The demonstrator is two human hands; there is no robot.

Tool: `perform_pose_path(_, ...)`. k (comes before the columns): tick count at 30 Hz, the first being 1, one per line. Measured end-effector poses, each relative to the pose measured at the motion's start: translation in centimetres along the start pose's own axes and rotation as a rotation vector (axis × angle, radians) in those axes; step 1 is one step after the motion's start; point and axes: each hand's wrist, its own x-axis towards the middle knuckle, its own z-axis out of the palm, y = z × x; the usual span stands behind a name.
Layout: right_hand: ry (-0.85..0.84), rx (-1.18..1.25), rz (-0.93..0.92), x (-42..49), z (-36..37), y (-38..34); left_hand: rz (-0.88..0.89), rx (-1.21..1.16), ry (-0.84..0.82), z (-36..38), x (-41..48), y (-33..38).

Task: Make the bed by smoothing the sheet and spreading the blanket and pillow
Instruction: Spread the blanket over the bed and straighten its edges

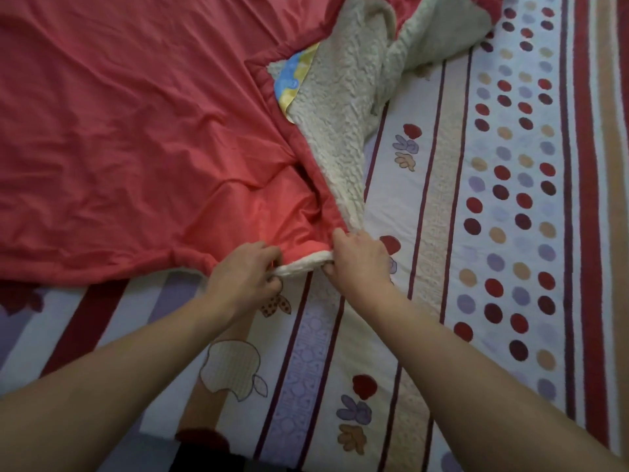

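Note:
A coral-red blanket (pixel 129 131) with a cream fleece underside (pixel 340 107) covers the upper left of the bed, part of it folded back so the fleece shows. My left hand (pixel 246 272) and my right hand (pixel 360 258) both grip the blanket's near corner edge, a short fleece strip stretched between them. The patterned sheet (pixel 452 233), with stripes, dots and fruit shapes, lies flat under everything. A blue and yellow cloth (pixel 292 80) peeks out between the blanket folds; I cannot tell whether it is the pillow.
The sheet's right side carries rows of red, purple and tan dots (pixel 510 199) and runs out of view. A dark shape (pixel 204 451) sits at the bottom edge of the bed near me.

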Motion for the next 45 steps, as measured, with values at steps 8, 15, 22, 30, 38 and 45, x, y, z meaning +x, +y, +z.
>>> perform_pose_path(8, -0.04, 0.039, -0.032, -3.4, 2.0, -0.3, -0.078, 0.042, 0.065, 2.2, -3.8, 0.8)
perform_pose_path(15, -0.035, -0.022, -0.035, -6.7, 2.6, -0.8, -0.093, 0.058, 0.052, 3.4, -7.0, 1.3)
perform_pose_path(22, -0.075, 0.034, -0.026, -9.9, 3.5, -0.8, -0.107, 0.052, 0.021, 4.4, -9.7, 2.0)
perform_pose_path(30, -0.104, 0.053, -0.034, -10.7, 5.7, -1.0, -0.143, 0.073, -0.031, 5.8, -10.5, 1.3)
perform_pose_path(38, -0.131, 0.017, -0.052, -10.7, 7.9, -1.2, -0.136, 0.114, -0.083, 7.0, -10.3, 0.8)
perform_pose_path(45, -0.134, 0.043, -0.023, -13.0, 9.5, -2.4, -0.137, 0.192, -0.176, 7.3, -11.7, 0.4)
